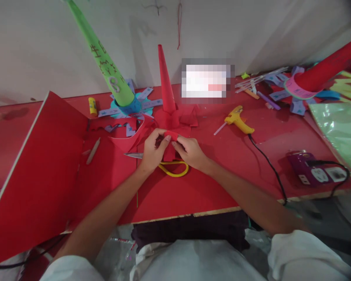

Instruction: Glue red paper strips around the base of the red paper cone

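Between both hands, over the middle of the red table, is a small piece of red paper (171, 135). My left hand (155, 150) pinches its left end with thumb and fingers. At the other end, my right hand (191, 150) pinches it too. Just below lie scissors with yellow handles (177, 174), their blade showing to the left and their middle hidden by my left hand. Behind the hands stands a tall narrow red paper cone (165, 82), with red paper pieces around its foot. A curved red paper scrap (128, 140) lies left of my left hand.
A red upright panel (43, 168) borders the left side. Behind are a green cone (105, 58) and a yellow glue stick (92, 106). On the right lie a yellow glue gun (239, 120) with its cord, a purple power box (308, 168) and a red cone (330, 70).
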### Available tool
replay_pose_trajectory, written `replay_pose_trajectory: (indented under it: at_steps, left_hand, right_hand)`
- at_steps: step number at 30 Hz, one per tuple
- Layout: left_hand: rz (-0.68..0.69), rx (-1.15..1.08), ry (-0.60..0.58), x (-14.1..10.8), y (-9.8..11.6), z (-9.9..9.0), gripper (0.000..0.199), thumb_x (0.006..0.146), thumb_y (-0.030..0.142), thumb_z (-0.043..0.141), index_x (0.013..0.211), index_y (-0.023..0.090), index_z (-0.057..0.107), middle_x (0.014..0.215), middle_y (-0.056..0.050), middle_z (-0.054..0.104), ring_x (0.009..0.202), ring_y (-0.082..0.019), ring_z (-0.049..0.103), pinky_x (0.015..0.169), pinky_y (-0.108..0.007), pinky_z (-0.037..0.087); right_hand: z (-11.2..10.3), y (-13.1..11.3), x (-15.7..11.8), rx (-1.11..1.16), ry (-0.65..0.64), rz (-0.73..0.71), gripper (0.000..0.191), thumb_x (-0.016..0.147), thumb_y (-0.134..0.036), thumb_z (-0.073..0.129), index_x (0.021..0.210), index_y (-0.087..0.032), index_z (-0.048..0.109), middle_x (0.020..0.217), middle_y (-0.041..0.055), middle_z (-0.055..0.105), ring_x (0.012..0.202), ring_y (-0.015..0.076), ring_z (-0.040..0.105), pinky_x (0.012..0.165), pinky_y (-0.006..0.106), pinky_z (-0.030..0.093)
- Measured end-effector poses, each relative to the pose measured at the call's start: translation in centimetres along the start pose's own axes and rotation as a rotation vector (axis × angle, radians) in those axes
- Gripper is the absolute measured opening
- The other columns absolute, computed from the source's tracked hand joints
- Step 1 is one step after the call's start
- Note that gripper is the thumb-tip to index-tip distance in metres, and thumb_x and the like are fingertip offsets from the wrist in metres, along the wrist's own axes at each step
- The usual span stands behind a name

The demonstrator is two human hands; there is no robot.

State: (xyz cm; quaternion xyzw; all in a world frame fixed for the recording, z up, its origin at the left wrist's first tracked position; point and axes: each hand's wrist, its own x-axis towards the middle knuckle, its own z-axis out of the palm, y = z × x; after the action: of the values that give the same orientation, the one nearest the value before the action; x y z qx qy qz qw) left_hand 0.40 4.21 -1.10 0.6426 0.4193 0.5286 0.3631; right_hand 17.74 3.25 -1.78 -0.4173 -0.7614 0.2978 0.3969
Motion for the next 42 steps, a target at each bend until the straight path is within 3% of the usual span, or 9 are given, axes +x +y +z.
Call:
replay_pose_trajectory:
  at_steps: [5, 8, 12, 15, 18, 24, 31, 37, 42]
  left_hand:
    - [0.013, 0.084, 0.002, -0.6, 0.4, 0.0, 0.025, 0.105, 0.048, 0.057, 0.105, 0.023, 0.064, 0.091, -0.002, 0.067, 0.078, -0.015, 0.062, 0.072, -0.029, 0.047]
    - [0.178, 0.497, -0.313, -1.4, 2.0, 0.1, 0.02, 0.106, 0.036, 0.057, 0.097, 0.02, 0.065, 0.089, -0.004, 0.069, 0.082, -0.019, 0.064, 0.075, -0.033, 0.046]
    - [0.352, 1.088, -0.668, -2.8, 5.2, 0.0, 0.019, 0.1, 0.02, 0.06, 0.117, 0.017, 0.068, 0.113, -0.013, 0.07, 0.102, -0.03, 0.066, 0.087, -0.045, 0.045]
    - [0.418, 1.206, -0.797, -3.1, 6.9, 0.1, 0.038, 0.095, 0.006, 0.055, 0.129, 0.017, 0.064, 0.12, -0.013, 0.069, 0.105, -0.03, 0.067, 0.092, -0.047, 0.045]
    - [0.455, 1.254, -0.867, -2.6, 7.4, 0.5, 0.033, 0.092, 0.006, 0.057, 0.121, 0.016, 0.067, 0.116, -0.014, 0.07, 0.099, -0.031, 0.069, 0.086, -0.048, 0.045]
    - [0.577, 1.272, -0.87, -3.4, 7.9, 0.6, 0.019, 0.097, 0.01, 0.059, 0.109, 0.017, 0.071, 0.107, -0.01, 0.074, 0.089, -0.026, 0.07, 0.086, -0.045, 0.045]
    - [0.605, 1.296, -0.859, -6.5, 9.4, -1.9, 0.014, 0.096, 0.009, 0.063, 0.101, 0.015, 0.075, 0.1, -0.008, 0.077, 0.11, -0.029, 0.071, 0.101, -0.045, 0.047]
    - [0.512, 1.352, -0.819, -5.5, 8.7, -7.3, 0.023, 0.093, 0.003, 0.058, 0.1, 0.017, 0.075, 0.107, -0.009, 0.078, 0.112, -0.03, 0.071, 0.097, -0.048, 0.051]
    - [0.377, 1.316, -0.761, -4.2, 6.0, -13.3, 0.035, 0.098, 0.007, 0.047, 0.113, 0.02, 0.076, 0.124, -0.012, 0.077, 0.123, -0.032, 0.069, 0.11, -0.054, 0.049]
  right_hand:
    - [-1.1, 0.4, 0.3, 0.049, 0.325, 0.103, 0.047, 0.106, -0.061, 0.047, 0.075, -0.025, 0.045, 0.065, -0.0025, 0.048, 0.059, 0.0142, 0.045, 0.058, 0.03, 0.034]
    - [-2.0, 1.2, 0.6, 0.124, 0.517, 0.16, 0.044, 0.105, -0.059, 0.051, 0.078, -0.026, 0.043, 0.066, -0.0039, 0.042, 0.059, 0.0141, 0.042, 0.057, 0.03, 0.034]
    - [-2.4, 1.9, 0.9, 0.187, 0.574, 0.202, 0.043, 0.103, -0.06, 0.054, 0.078, -0.026, 0.044, 0.068, -0.0036, 0.041, 0.062, 0.0145, 0.042, 0.056, 0.029, 0.036]
    - [-2.2, 1.8, 1.0, 0.224, 0.568, 0.212, 0.044, 0.102, -0.06, 0.056, 0.077, -0.026, 0.045, 0.068, -0.0035, 0.042, 0.062, 0.0144, 0.042, 0.056, 0.029, 0.036]
    - [-2.0, 1.5, 1.0, 0.25, 0.547, 0.194, 0.041, 0.102, -0.058, 0.057, 0.078, -0.025, 0.048, 0.067, -0.0038, 0.043, 0.061, 0.0141, 0.043, 0.056, 0.029, 0.037]
    - [-1.9, 1.1, 0.9, 0.303, 0.559, 0.191, 0.042, 0.102, -0.057, 0.058, 0.077, -0.025, 0.049, 0.063, -0.0063, 0.044, 0.053, 0.0112, 0.043, 0.051, 0.028, 0.035]
    - [-2.2, 1.2, 1.1, 0.37, 0.555, 0.204, 0.046, 0.099, -0.064, 0.059, 0.078, -0.025, 0.049, 0.064, -0.0065, 0.042, 0.053, 0.0105, 0.042, 0.05, 0.027, 0.034]
    - [-2.0, 1.5, 1.0, 0.337, 0.549, 0.188, 0.045, 0.1, -0.063, 0.059, 0.078, -0.024, 0.05, 0.067, -0.0042, 0.046, 0.06, 0.0125, 0.044, 0.055, 0.028, 0.037]
    - [-2.2, 1.9, 1.1, 0.3, 0.519, 0.19, 0.045, 0.102, -0.063, 0.055, 0.079, -0.025, 0.049, 0.067, -0.004, 0.045, 0.06, 0.0135, 0.044, 0.057, 0.029, 0.037]
